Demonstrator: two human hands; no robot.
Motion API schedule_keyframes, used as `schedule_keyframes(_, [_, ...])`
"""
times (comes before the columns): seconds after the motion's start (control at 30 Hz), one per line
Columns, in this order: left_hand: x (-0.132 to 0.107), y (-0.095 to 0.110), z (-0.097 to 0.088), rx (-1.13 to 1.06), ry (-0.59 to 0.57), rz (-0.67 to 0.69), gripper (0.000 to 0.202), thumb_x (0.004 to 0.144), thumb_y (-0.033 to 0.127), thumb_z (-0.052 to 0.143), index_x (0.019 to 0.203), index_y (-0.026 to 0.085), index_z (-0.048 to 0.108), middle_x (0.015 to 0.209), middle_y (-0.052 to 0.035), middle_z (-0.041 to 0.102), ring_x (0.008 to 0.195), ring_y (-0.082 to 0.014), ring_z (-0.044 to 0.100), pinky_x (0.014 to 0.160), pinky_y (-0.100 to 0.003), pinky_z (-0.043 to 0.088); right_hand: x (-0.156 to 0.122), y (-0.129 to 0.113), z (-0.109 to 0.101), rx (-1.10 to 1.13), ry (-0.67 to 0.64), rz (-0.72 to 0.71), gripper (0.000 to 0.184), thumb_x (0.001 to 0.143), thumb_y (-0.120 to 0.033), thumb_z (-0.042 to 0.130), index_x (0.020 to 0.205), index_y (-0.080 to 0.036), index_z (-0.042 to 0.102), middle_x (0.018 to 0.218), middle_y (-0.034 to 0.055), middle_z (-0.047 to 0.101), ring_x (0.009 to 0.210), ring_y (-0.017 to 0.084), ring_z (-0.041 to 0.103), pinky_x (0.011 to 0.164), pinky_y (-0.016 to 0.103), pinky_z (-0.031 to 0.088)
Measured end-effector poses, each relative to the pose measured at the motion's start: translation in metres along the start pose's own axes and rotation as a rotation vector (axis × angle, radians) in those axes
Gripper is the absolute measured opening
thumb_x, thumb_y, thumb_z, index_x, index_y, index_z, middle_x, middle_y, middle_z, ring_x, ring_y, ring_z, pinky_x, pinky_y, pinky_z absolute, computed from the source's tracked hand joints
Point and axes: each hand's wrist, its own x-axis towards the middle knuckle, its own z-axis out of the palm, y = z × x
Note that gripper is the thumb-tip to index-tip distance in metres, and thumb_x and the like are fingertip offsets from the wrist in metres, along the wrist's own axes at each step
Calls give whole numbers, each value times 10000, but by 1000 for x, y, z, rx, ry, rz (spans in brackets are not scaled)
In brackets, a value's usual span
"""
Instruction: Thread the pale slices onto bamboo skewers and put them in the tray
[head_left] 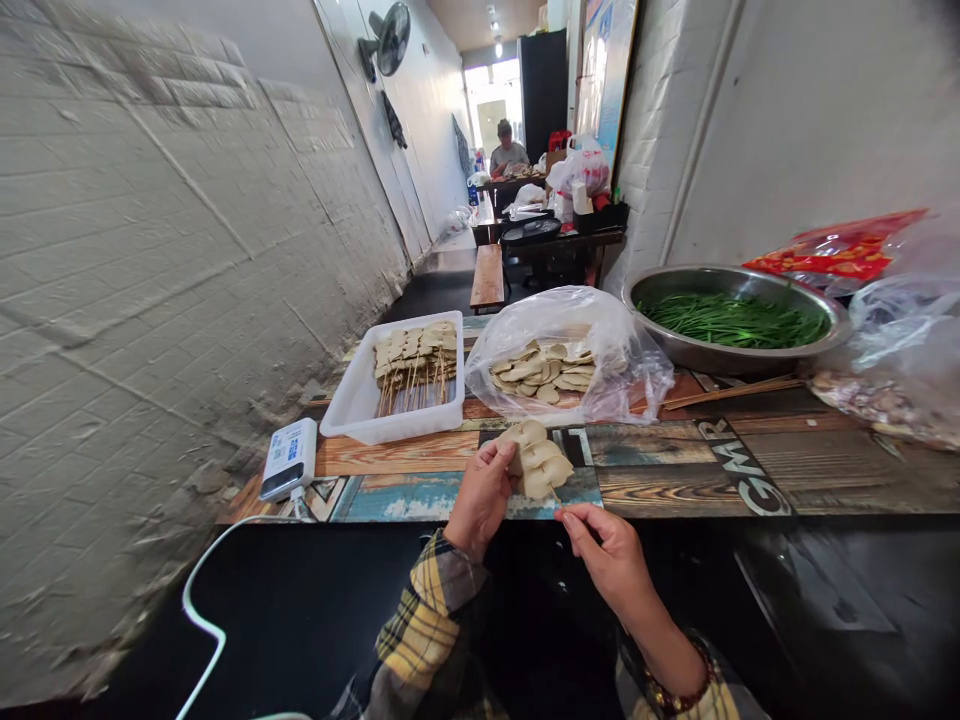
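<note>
My left hand (480, 495) pinches a stack of pale beige slices (536, 460) threaded on a thin bamboo skewer. My right hand (604, 550) is closed on the lower end of that skewer (556, 497), just below the slices. Both hands hover at the near edge of a patterned wooden table (660, 470). Behind them, a clear plastic bag (570, 350) holds more loose slices. To its left, a white plastic tray (360, 400) carries several finished skewers.
A metal bowl (675, 345) of green stalks stands at the back right, with loose bamboo sticks (731, 392) in front of it and plastic bags (900, 330) beside it. A white power bank (289, 458) with a cable lies left. A brick wall runs along the left. A person sits far back.
</note>
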Motion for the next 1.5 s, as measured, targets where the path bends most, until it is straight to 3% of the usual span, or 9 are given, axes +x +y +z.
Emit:
schedule_keyframes(0.2, [-2,6,3,-124,-45,4,380,707,458,743,906,137,697,882,-97,721,801,-211,673,732,-318,538,-2,-3,2,51,0,4,362,888,-438,523,824,-145,726,520,-22,527,478,120,505,494,214,402])
schedule_keyframes(0.5, [-3,2,10,-76,47,-9,428,612,364,828,932,127,672,787,-76,702,735,-220,673,684,-345,548,-6,0,4,61,-32,9,363,886,-463,534,867,-159,731,547,-15,565,458,118,515,472,213,434])
schedule_keyframes(0.73, [-2,2,9,-98,49,-28,423,646,392,801,947,134,652,788,-79,684,749,-227,669,687,-378,552,-11,1,5,11,-36,-28,348,918,-422,500,889,-155,721,544,-24,546,456,113,509,492,212,426])
schedule_keyframes(1.13, [-7,-3,19,-98,96,4,409,587,337,835,881,101,675,676,-54,681,650,-205,665,661,-352,553,-14,6,10,0,20,-24,361,919,-418,486,798,-161,710,492,-31,491,448,118,468,473,216,387])
schedule_keyframes(1.5, [-11,-6,23,-40,96,0,451,600,385,825,915,101,674,715,-62,694,597,-170,653,594,-293,543,-9,2,9,-4,27,-29,370,918,-425,476,764,-169,695,483,-32,489,449,121,476,474,212,394])
